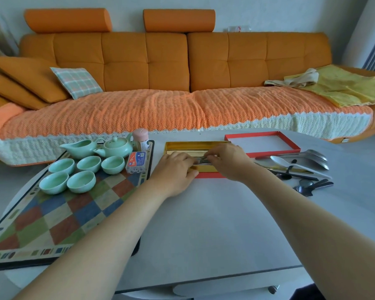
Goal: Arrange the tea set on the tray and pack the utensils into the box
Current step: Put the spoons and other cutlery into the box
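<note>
A gold-lined red box (188, 146) lies open on the grey table, with chopsticks inside. My left hand (175, 169) rests on the box's near left edge. My right hand (227, 160) reaches into the box, its fingers pinching a metal utensil (204, 161) that lies between both hands. On the checkered tray (59, 215) at the left stand a pale green teapot (117, 147), a pale green pitcher (80, 148) and several pale green cups (89, 163). Loose spoons (307, 161) lie to the right of the box.
The box's red lid (262, 144) lies upside down behind the spoons. A red and blue packet (136, 162) and a pink jar (140, 137) stand on the tray's far right corner. An orange sofa runs along the far side of the table.
</note>
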A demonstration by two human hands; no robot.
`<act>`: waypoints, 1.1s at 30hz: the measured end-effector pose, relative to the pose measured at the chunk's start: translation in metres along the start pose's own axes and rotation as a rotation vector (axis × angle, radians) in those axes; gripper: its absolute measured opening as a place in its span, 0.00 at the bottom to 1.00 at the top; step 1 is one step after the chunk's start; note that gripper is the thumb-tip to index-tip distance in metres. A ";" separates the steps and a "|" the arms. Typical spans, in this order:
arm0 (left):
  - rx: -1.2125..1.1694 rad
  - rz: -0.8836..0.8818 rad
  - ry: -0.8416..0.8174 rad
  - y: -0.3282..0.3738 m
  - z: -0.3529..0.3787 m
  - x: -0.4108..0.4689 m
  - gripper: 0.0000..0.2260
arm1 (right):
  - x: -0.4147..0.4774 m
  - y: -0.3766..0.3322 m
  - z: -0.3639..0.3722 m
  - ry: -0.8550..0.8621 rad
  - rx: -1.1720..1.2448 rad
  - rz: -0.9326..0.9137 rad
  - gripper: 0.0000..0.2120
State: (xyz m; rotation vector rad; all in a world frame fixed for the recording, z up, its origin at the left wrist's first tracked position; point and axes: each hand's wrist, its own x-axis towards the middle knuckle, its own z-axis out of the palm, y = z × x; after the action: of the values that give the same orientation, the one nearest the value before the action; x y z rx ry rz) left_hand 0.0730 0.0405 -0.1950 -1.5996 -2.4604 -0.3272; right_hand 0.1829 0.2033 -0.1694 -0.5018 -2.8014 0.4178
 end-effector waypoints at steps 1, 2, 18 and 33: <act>0.010 -0.001 0.004 0.000 0.000 0.001 0.20 | -0.001 -0.001 0.001 -0.050 0.028 -0.007 0.15; 0.014 -0.006 0.007 0.001 -0.001 0.002 0.20 | -0.003 -0.002 0.002 -0.085 0.032 -0.019 0.17; -0.125 0.117 0.187 0.110 -0.001 0.045 0.14 | -0.061 0.081 -0.061 0.246 0.111 0.192 0.18; -0.115 0.193 -0.106 0.197 0.048 0.115 0.21 | -0.092 0.188 -0.063 0.124 -0.232 0.377 0.19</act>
State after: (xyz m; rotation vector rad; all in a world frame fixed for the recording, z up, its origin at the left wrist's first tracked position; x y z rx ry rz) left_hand 0.2054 0.2319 -0.1932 -1.9318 -2.3737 -0.3688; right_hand 0.3410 0.3524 -0.1904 -1.0757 -2.6449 0.1241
